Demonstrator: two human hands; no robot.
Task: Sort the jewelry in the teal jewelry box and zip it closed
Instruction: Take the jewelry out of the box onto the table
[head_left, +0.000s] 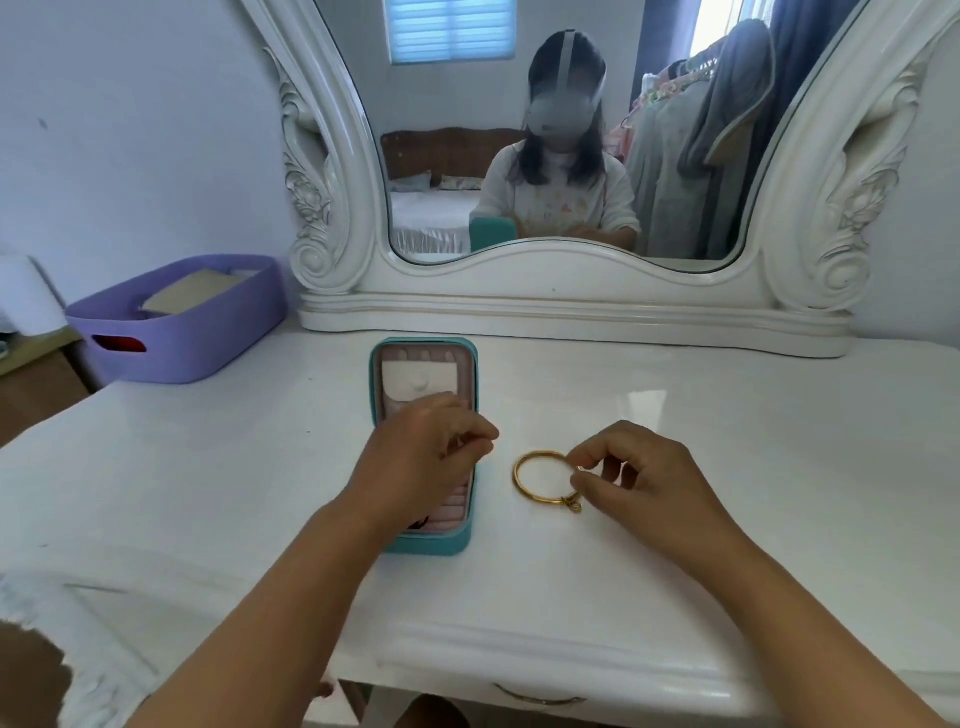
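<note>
the right hand (631, 475) pinches a gold bangle (545, 480) lying on the white table (727, 441), just right of the open teal box (423, 447) (pink inside), over which the left hand (426, 457) hovers, fingertips pressed together.

This is a bedroom in a home. A white carved mirror (571, 156) stands on a white dressing counter (727, 467); its reflection shows a bed (431, 208) and hanging clothes (691, 145).

One head-worn wide-angle camera is looking forward and down, close over the glossy white tabletop (727, 441), facing the ornate white-framed mirror (519, 156) at twelve o'clock, both forearms entering from six o'clock.
</note>
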